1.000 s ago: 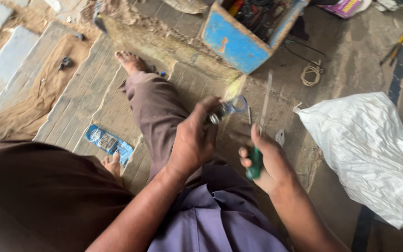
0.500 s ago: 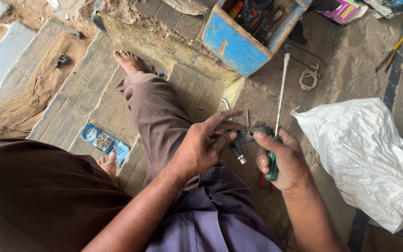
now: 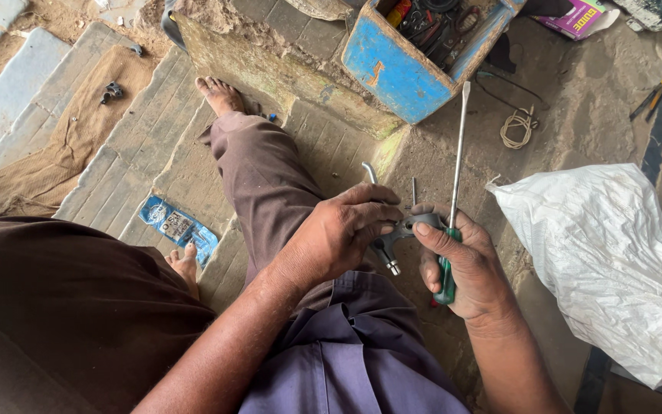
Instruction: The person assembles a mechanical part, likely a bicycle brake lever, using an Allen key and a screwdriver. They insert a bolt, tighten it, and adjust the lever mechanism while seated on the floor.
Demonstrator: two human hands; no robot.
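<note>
My left hand (image 3: 339,238) grips a small metal part (image 3: 386,244) with a curved lever and a short threaded stub, held above my right thigh. My right hand (image 3: 465,264) touches the same part with its fingertips and also holds a long screwdriver (image 3: 453,176) by its green handle, with the shaft pointing away towards the blue box. Both hands meet in the middle of the view. I sit on the ground with my right leg (image 3: 258,165) stretched out and the foot bare.
A blue wooden toolbox (image 3: 400,73) full of tools stands at the top centre. A white plastic sack (image 3: 614,261) lies at the right. A coil of cord (image 3: 516,129) lies by the box. A blue packet (image 3: 178,228) rests on the paved floor at the left.
The hands have come together on the metal part. The screwdriver has swung upright in my right hand, and the view has shifted a little.
</note>
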